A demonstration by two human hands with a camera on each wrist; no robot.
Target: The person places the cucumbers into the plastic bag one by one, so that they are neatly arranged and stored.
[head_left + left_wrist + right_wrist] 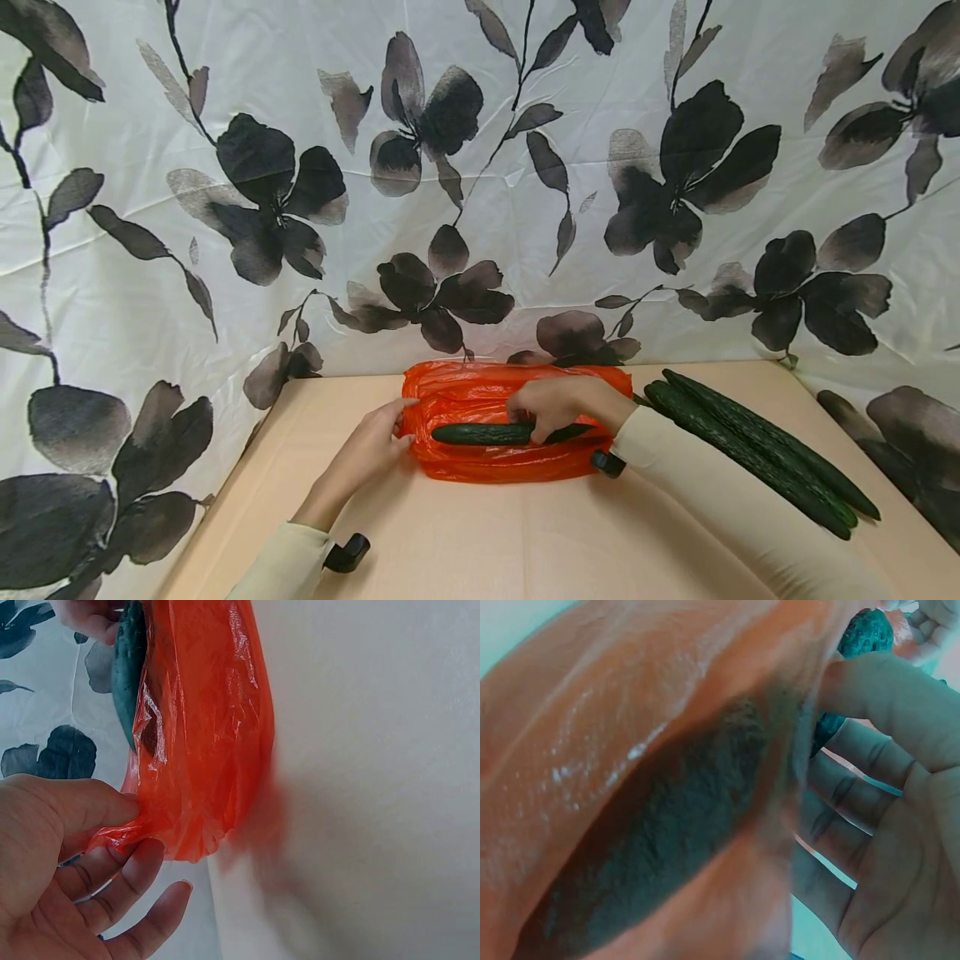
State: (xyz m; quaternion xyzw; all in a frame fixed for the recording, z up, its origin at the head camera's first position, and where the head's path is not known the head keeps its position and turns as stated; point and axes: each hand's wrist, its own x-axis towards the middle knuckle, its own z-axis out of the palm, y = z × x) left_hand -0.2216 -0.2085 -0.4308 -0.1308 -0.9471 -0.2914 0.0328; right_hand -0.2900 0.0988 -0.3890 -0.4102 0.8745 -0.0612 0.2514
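A red plastic bag (495, 467) lies at the back middle of the table. My left hand (380, 437) is at its left end; in the left wrist view, thumb and fingers pinch a gathered edge of the bag (202, 750), the other fingers spread. Over the middle of the bag, my right hand (558, 406) grips a dark green cucumber (476, 434) from above. The cucumber lies lengthwise, its left end bare. In the right wrist view its other part shows dark through the thin red plastic, and the thumb and fingers are around it at the plastic's edge.
To the right of the bag, several long dark green cucumbers (757, 454) lie side by side, slanting toward the front right. My right sleeve (697, 492) passes close beside them. A white cloth with dark flowers (525, 208) hangs behind the light wooden table (465, 542).
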